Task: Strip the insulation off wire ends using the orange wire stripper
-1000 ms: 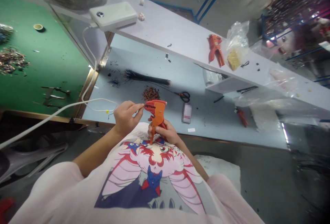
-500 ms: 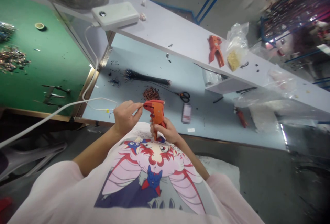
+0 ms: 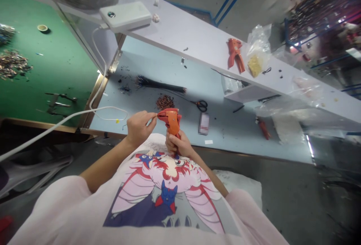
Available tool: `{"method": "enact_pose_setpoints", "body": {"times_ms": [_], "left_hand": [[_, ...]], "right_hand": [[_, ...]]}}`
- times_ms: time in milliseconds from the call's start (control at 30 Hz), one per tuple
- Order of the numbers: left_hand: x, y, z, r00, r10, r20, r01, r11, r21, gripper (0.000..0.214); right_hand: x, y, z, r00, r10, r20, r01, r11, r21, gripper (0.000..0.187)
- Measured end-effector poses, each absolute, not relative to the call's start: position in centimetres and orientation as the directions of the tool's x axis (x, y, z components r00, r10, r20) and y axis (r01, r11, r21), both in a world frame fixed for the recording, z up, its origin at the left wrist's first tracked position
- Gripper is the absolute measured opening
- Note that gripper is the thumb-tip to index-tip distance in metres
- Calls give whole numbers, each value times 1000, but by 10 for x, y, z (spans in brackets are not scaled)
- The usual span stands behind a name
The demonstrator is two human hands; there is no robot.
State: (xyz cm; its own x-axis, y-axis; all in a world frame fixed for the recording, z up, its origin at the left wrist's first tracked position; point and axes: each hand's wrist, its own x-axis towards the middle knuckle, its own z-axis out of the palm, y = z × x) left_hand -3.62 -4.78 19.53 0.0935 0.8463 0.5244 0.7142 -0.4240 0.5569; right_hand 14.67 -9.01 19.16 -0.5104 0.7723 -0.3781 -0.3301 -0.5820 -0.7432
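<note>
1. Since the earlier view, the orange wire stripper (image 3: 172, 121) has swung more upright and drawn closer to the person's chest, so its handle now looks shorter from above.
2. The right hand (image 3: 178, 144) is closed firmly around the stripper's lower part, a full grip that hides most of the handle. The tool hangs in the air just beyond the near edge of the pale blue desk (image 3: 225, 136), touching nothing else that I can see.
3. The left hand (image 3: 138, 128) is held in a narrow pinch just beside the stripper's nose. Anything between its fingertips (image 3: 153, 115) is too thin to make out from here.
4. Farther along the desk lie a bundle of black wires (image 3: 160, 85), a heap of small dark-red pieces (image 3: 164, 102) and black-handled scissors (image 3: 201, 105).
5. A white cable (image 3: 56, 119) crosses the desk's left corner and loops just beside the left hand.
6. Along the desk's far edge runs a white shelf (image 3: 191, 31), carrying a second orange wire stripper (image 3: 235, 54) and a white box (image 3: 125, 16).
7. Off the left edge sits a green-topped bench (image 3: 47, 76), with pliers (image 3: 60, 100) near its corner.
</note>
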Motion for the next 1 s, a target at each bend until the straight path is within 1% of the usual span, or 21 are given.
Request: {"method": "enact_pose_setpoints", "body": {"times_ms": [67, 167, 267, 333, 533, 700, 1000], "left_hand": [[-35, -47, 195, 92, 845, 527, 695, -433, 574, 16], [-33, -46, 195, 75, 859, 506, 642, -430, 635, 12], [-32, -46, 196, 42, 886, 462, 601, -392, 696, 9], [-32, -46, 197, 31, 895, 446, 593, -376, 712, 8], [-34, -45, 197, 51, 887, 460, 565, -406, 719, 10], [-35, -44, 196, 51, 888, 457, 570, -401, 717, 10], [-34, -44, 195, 71, 886, 458, 587, -409, 699, 11]], "right_hand": [[144, -91, 190, -500, 783, -370, -395, -587, -707, 35], [144, -91, 188, -518, 783, -344, -455, -593, -665, 45], [147, -90, 188, -550, 769, -328, -470, -609, -639, 45], [149, -90, 188, -550, 770, -321, -469, -604, -644, 44], [151, -91, 190, -557, 760, -335, -439, -612, -657, 43], [151, -91, 192, -558, 758, -338, -424, -610, -669, 38], [153, -90, 195, -548, 749, -372, -434, -635, -639, 37]]}}
